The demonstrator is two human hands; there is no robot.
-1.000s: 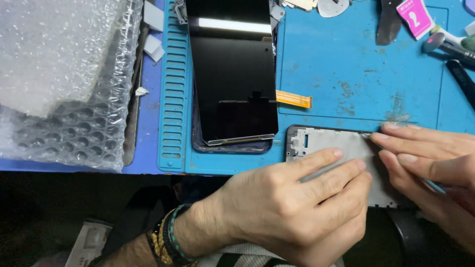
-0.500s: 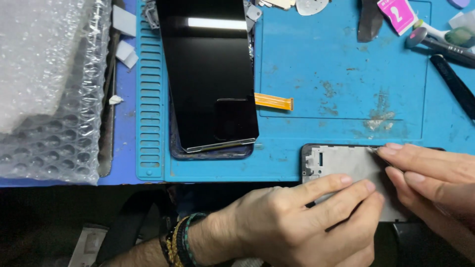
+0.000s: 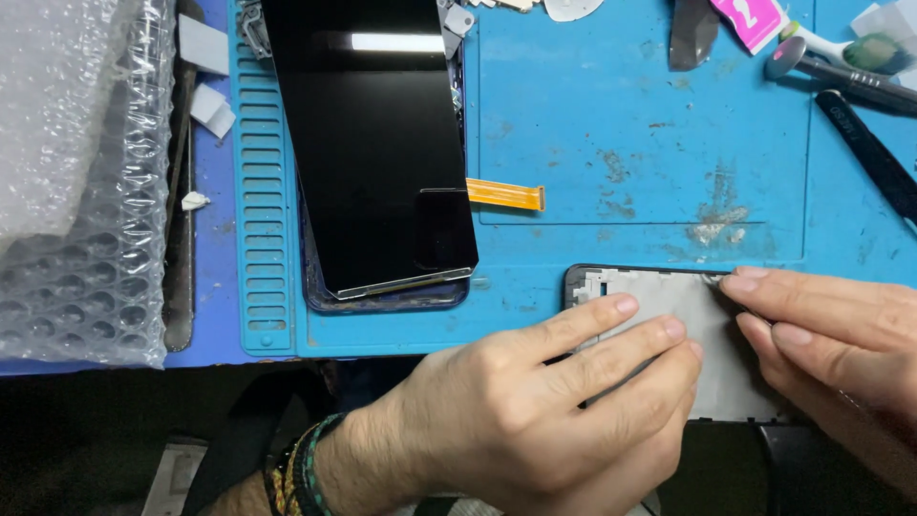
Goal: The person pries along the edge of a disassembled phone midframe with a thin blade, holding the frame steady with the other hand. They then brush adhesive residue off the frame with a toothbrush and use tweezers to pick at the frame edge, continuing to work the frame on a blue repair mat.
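A grey phone frame (image 3: 669, 301) with a black rim lies at the near edge of the blue work mat (image 3: 621, 124), partly overhanging it. My left hand (image 3: 535, 401) lies across the frame with three fingers pressed flat on its grey face; the thumb is hidden. My right hand (image 3: 831, 334) comes in from the right, its fingertips pinching the frame's upper edge. Left of the frame, a black glass screen panel (image 3: 373, 162) rests on a dark phone body, with an orange flex cable (image 3: 506, 194) sticking out of its right side.
Bubble wrap (image 3: 76, 191) covers the left side, with a long metal tool (image 3: 177, 239) beside it. At the top right lie a black pry tool (image 3: 874, 162), a green-tipped tool (image 3: 841, 62) and a pink tag (image 3: 750, 19). The table's near edge runs just below the mat.
Both hands stay on the frame and have drawn it a little to the right, away from the screen panel. The view has shifted, so the mat's things sit further left.
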